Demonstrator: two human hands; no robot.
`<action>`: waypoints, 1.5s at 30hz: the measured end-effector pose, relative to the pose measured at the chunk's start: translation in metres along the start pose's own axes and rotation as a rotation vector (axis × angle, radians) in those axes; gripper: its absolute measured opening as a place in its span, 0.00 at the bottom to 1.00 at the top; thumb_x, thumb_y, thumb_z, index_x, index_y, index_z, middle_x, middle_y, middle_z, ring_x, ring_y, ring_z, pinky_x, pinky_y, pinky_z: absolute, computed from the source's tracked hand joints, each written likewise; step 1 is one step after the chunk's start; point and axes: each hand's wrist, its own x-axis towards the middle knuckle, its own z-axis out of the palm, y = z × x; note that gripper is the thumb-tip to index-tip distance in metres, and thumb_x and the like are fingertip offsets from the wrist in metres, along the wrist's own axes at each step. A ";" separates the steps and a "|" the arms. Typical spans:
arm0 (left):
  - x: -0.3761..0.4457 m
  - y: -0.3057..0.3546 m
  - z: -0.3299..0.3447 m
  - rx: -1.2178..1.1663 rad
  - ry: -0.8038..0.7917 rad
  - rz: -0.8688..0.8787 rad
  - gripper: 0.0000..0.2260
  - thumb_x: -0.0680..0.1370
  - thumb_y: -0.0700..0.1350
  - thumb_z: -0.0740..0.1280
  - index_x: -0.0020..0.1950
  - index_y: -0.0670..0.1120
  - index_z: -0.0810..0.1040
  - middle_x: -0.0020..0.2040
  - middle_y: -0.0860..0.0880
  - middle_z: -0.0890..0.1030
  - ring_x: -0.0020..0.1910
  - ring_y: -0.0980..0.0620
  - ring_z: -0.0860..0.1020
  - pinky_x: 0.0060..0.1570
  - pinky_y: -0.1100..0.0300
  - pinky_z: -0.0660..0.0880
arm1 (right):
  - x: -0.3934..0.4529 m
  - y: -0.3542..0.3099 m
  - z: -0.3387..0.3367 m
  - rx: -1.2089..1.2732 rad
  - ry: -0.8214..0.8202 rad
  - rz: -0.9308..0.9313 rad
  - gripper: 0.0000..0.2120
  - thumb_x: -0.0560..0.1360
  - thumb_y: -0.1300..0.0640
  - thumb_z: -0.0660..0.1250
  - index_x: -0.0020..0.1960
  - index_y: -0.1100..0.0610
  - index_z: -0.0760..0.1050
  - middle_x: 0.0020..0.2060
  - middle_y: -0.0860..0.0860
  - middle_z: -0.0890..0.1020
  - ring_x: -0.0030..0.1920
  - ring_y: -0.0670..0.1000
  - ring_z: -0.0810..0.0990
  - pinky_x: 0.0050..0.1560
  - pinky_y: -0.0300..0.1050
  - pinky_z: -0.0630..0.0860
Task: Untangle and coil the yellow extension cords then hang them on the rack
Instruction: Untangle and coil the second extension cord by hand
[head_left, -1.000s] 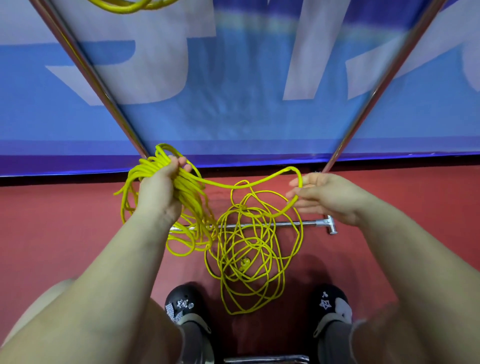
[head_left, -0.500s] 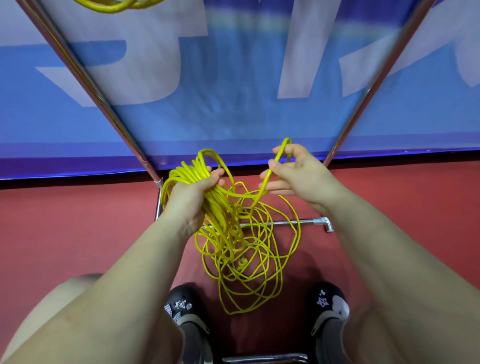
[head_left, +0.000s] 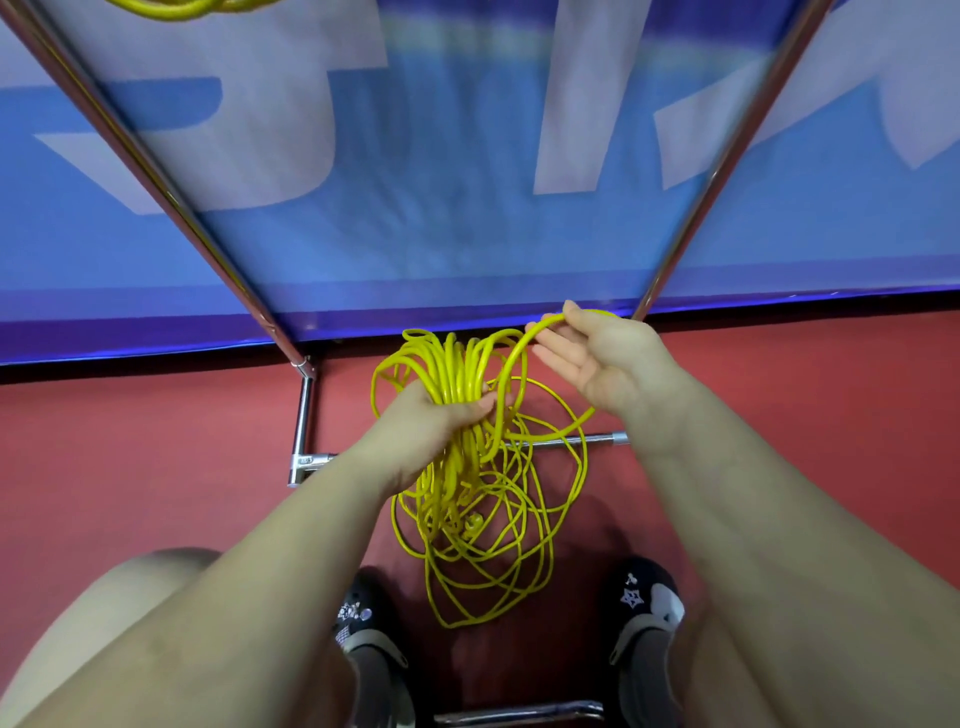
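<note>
My left hand (head_left: 431, 423) grips a thick bundle of coiled loops of the yellow extension cord (head_left: 457, 374) in the middle of the view. My right hand (head_left: 602, 364) holds one strand of the same cord, pinched between thumb and fingers and arched over toward the bundle. The loose tangled remainder of the cord (head_left: 483, 540) hangs down to the red floor between my feet. Another yellow coil (head_left: 176, 6) shows at the top left edge, by the rack's upper part. The chrome rack (head_left: 161, 182) has slanted poles at both sides.
The rack's base bar (head_left: 561, 442) lies across the red floor under the cord, with a corner joint (head_left: 301, 462) at left. A blue banner with white letters (head_left: 467, 156) stands behind. My black shoes (head_left: 644, 608) flank the tangle.
My right hand has carried a strand from the right up and over toward the bundle. My left hand with the bundle has shifted rightward to the centre.
</note>
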 end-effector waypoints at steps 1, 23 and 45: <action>0.000 0.000 0.002 -0.011 -0.012 -0.004 0.06 0.76 0.36 0.66 0.43 0.45 0.80 0.38 0.50 0.84 0.35 0.54 0.82 0.35 0.60 0.79 | -0.001 0.000 0.001 -0.005 -0.027 -0.003 0.08 0.79 0.62 0.60 0.41 0.61 0.69 0.42 0.56 0.77 0.38 0.53 0.81 0.43 0.47 0.79; -0.006 -0.007 0.011 0.198 -0.193 -0.006 0.09 0.72 0.30 0.69 0.40 0.44 0.77 0.32 0.55 0.80 0.32 0.59 0.77 0.40 0.66 0.76 | 0.009 -0.010 -0.011 0.023 0.034 -0.197 0.02 0.78 0.61 0.63 0.48 0.60 0.71 0.39 0.53 0.79 0.31 0.46 0.83 0.34 0.38 0.80; 0.008 0.011 -0.014 -0.527 0.166 -0.074 0.09 0.80 0.40 0.59 0.50 0.41 0.79 0.39 0.46 0.80 0.40 0.48 0.80 0.43 0.52 0.80 | -0.010 0.069 -0.006 -1.179 -0.266 -0.604 0.05 0.71 0.57 0.72 0.46 0.55 0.79 0.33 0.44 0.70 0.33 0.43 0.69 0.43 0.45 0.70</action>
